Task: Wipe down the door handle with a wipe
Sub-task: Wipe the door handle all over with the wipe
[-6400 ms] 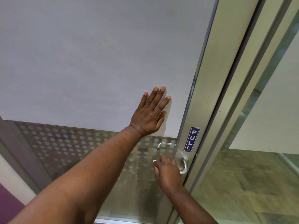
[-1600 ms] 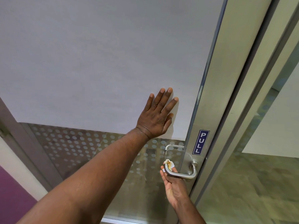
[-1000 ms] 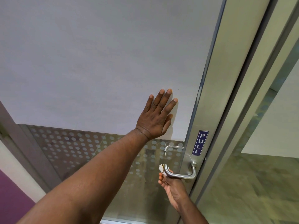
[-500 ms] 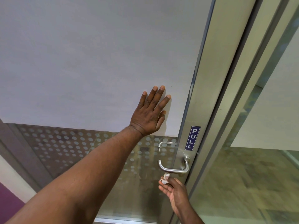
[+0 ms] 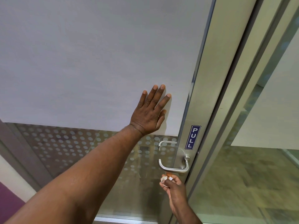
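Observation:
A brushed steel lever door handle [image 5: 174,169] juts from the metal stile of a glass door, below a blue PULL sign [image 5: 193,137]. My right hand [image 5: 174,185] is just under the handle, apart from it, fingers closed on a small crumpled white wipe [image 5: 163,178] with an orange-brown stain. My left hand [image 5: 151,113] lies flat with fingers spread on the frosted grey panel [image 5: 97,62] of the door, up and left of the handle. A second handle [image 5: 165,142] shows through the glass on the far side.
The lower door glass [image 5: 72,151] carries a dotted film. The metal door frame [image 5: 234,94] runs diagonally to the right of the handle, with another glass pane [image 5: 258,175] and tiled floor beyond it. A purple wall strip [image 5: 8,196] sits at the lower left.
My right hand with the wipe has come off the handle and dropped below it, turning over so its back faces me. My left hand has stayed flat on the panel.

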